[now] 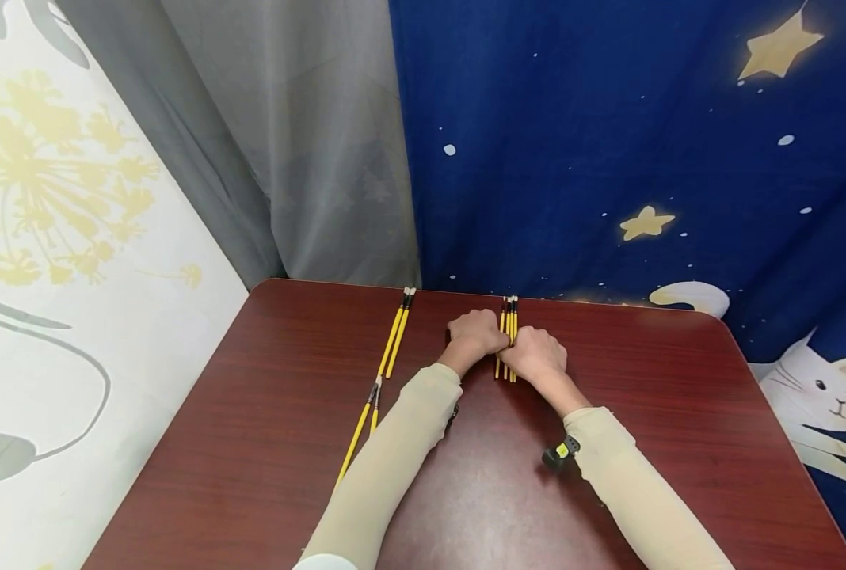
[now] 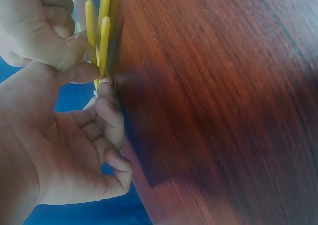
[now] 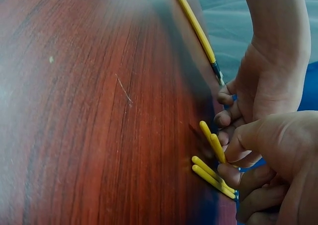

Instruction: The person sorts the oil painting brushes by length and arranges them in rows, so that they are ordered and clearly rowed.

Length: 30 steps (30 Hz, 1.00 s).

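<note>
Several slim paintbrushes with yellow handles (image 1: 512,323) lie side by side near the table's far edge, bristles pointing away. My left hand (image 1: 476,332) is on their left side, its thumb and forefinger pinching a yellow handle (image 2: 104,41). From the right, my right hand (image 1: 539,354) meets it and pinches a handle (image 3: 217,148) between thumb and forefinger. Two more handles (image 3: 211,175) lie just beside the right thumb. The hands touch each other, and the fingers partly cover the middle of the brushes.
To the left, two more paintbrushes (image 1: 398,332) lie along the red-brown table (image 1: 266,396). Nearer, another pair (image 1: 357,427) continues that line, partly hidden by the left sleeve. A grey curtain (image 1: 337,158) and a blue star-patterned curtain (image 1: 573,158) hang behind the far edge.
</note>
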Each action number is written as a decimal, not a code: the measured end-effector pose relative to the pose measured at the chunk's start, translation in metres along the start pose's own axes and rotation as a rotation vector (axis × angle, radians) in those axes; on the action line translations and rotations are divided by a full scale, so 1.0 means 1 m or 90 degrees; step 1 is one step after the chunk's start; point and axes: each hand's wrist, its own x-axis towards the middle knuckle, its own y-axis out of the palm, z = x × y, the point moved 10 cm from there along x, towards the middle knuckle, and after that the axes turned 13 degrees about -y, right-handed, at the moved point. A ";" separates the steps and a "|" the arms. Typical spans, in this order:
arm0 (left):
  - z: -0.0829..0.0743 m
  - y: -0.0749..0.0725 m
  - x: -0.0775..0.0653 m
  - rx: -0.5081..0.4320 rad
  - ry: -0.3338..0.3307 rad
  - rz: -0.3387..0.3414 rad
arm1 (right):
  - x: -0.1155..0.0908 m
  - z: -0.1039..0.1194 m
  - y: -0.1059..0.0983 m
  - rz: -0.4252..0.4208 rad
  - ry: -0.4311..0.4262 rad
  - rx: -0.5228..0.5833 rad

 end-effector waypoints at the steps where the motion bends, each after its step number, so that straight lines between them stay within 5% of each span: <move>1: 0.000 0.000 0.000 0.000 0.000 -0.001 | 0.000 0.000 0.000 0.000 -0.001 -0.001; 21: 0.006 0.001 -0.007 -0.008 -0.007 0.007 | -0.007 0.004 0.003 -0.009 -0.019 -0.001; 30: 0.007 -0.018 -0.027 -0.068 0.041 -0.066 | -0.016 -0.004 -0.003 -0.022 -0.038 0.022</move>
